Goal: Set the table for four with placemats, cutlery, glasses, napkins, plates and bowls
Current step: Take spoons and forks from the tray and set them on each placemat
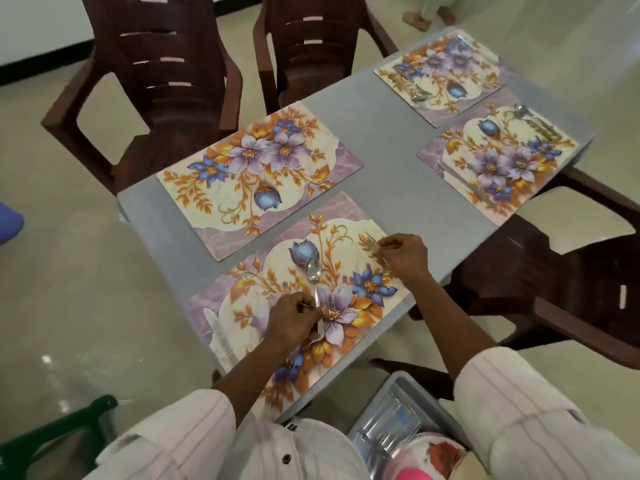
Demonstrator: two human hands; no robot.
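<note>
While your left fingers (302, 308) pinch the spoon (313, 271) and right fingers (390, 247) the fork (367, 241), a hasty release could skew either.

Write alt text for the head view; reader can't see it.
A person's left hand holds a spoon over the nearest placemat while the right hand pinches a gold fork at its right end. A knife lies at the mat's left end; three more floral placemats sit on the grey table.
</note>
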